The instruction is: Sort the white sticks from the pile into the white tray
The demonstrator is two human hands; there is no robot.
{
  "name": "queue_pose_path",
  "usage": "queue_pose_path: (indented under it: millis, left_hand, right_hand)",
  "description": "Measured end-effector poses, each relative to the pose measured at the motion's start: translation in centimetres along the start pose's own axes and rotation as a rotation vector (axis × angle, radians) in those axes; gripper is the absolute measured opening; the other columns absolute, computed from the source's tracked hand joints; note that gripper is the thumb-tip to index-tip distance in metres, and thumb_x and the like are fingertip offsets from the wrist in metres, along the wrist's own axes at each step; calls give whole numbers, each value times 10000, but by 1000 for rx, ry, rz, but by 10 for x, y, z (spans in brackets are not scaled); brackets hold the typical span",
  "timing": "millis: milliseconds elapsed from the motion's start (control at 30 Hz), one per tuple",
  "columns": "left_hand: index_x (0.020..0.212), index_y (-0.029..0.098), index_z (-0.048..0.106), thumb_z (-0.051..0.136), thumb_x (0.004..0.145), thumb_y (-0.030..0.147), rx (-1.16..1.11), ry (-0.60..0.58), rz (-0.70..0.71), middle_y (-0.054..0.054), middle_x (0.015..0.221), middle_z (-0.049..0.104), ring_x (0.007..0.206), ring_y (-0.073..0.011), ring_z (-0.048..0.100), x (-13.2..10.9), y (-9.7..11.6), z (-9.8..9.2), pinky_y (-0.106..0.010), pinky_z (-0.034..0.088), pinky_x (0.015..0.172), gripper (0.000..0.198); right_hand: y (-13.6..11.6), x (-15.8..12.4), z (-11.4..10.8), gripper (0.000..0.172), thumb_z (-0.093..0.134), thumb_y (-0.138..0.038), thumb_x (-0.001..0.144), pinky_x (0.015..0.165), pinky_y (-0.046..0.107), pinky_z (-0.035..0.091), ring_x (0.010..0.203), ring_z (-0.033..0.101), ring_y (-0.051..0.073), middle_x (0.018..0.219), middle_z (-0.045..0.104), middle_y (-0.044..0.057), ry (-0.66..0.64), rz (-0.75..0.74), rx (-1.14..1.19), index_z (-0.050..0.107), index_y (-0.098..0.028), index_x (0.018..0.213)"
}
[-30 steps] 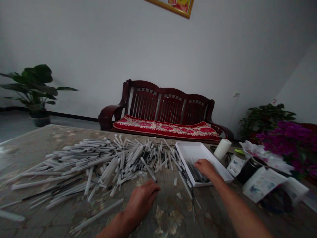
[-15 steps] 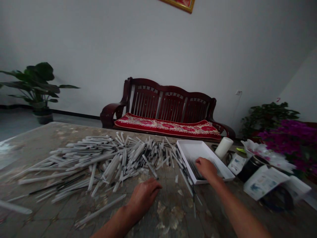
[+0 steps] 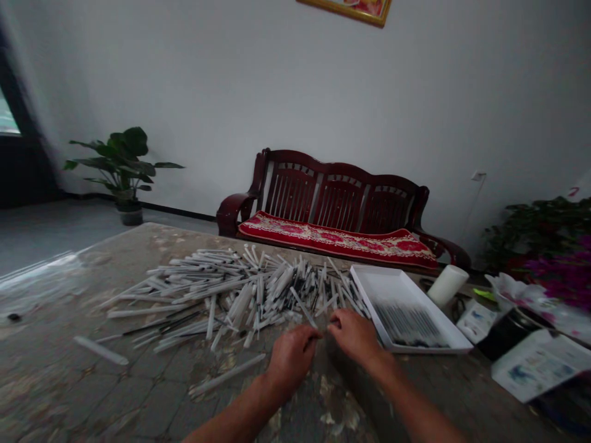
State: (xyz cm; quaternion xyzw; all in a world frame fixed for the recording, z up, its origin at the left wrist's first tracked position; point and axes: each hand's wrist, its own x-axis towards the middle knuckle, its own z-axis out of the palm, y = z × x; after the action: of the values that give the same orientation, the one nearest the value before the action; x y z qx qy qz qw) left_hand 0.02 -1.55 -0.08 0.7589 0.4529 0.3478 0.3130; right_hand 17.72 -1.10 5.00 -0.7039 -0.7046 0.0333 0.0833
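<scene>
My left hand (image 3: pixel 294 352) is closed, thumb against fingers, low over the table in front of the pile. Facing it, my right hand (image 3: pixel 353 333) is pinched, its fingertips a short gap from the left ones. Whatever either hand may hold is too small or hidden to make out. Just beyond the left fingertips lies a slim stick in a whitish sleeve (image 3: pixel 303 307). A large heap of similar sleeved sticks (image 3: pixel 221 280) spreads behind and to the left. Right of my right hand, a shallow white box (image 3: pixel 378 280) holds a row of slim grey sticks (image 3: pixel 410 323).
A white roll (image 3: pixel 447 286), a dark cylindrical container (image 3: pixel 512 332) and printed white cartons (image 3: pixel 538 366) stand to the right. Loose sleeves (image 3: pixel 228 374) lie near the front. Behind the table is a wooden bench (image 3: pixel 332 197) with a red cover; a potted plant (image 3: pixel 127 163) stands left.
My right hand has left the white box and moved left, close to my left hand. The view has turned slightly left.
</scene>
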Motion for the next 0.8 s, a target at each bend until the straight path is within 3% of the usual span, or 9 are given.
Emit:
queue_pose_path:
  millis: [100, 200, 333, 433, 533, 667, 800]
  left_hand:
    - [891, 207, 724, 511, 798, 133, -123, 135, -102, -39, 878, 750, 829, -193, 680, 7, -5, -1, -288, 473, 778, 245]
    - [884, 196, 716, 508, 804, 136, -148, 178, -128, -40, 879, 749, 814, -188, 675, 13, -9, -4, -287, 472, 777, 231]
    - [906, 209, 716, 510, 813, 132, -80, 157, -144, -34, 921, 749, 879, -189, 673, 14, -10, -5, -284, 459, 812, 239]
    - [930, 229, 721, 514, 808, 124, -2, 104, -152, -25, 956, 748, 909, -189, 672, 13, -8, -4, -278, 451, 815, 262]
    - [935, 237, 723, 516, 805, 122, 29, 73, -147, -22, 971, 745, 924, -193, 671, 12, -7, -4, -280, 449, 818, 270]
    - [963, 222, 710, 503, 806, 110, -42, 108, -177, -30, 947, 744, 897, -185, 675, 13, -8, -4, -278, 457, 816, 283]
    - [1110, 184, 663, 513, 770, 101, -198, 170, -188, -44, 928, 719, 767, -168, 657, 17, -13, 1, -285, 483, 770, 381]
  right_hand:
    - [-23, 3, 8, 182, 591, -337, 834, 723, 266, 402, 914, 665, 209, 979, 726, 55, -8, -14, 1, 681, -211, 928]
    - [-34, 4, 15, 161, 603, -327, 824, 708, 268, 396, 909, 662, 212, 990, 716, 63, -16, -7, -16, 668, -208, 910]
    - [-30, 8, 17, 163, 547, -321, 879, 698, 257, 391, 893, 665, 200, 929, 723, 54, -24, 15, -3, 664, -208, 869]
    - [-25, 14, 16, 207, 468, -273, 930, 731, 258, 400, 931, 665, 194, 971, 726, 58, 34, 24, -2, 661, -211, 968]
    - [-23, 22, 15, 246, 463, -167, 910, 782, 258, 407, 1018, 644, 190, 1102, 692, 61, 45, -72, -67, 645, -231, 1063]
    - [-23, 25, 15, 249, 437, -157, 931, 751, 262, 421, 929, 654, 179, 1071, 673, 54, -17, -148, -159, 653, -239, 1024]
    - [-27, 9, 12, 200, 466, -191, 944, 810, 268, 423, 967, 627, 192, 1038, 664, 60, 168, -211, -105, 640, -235, 1034]
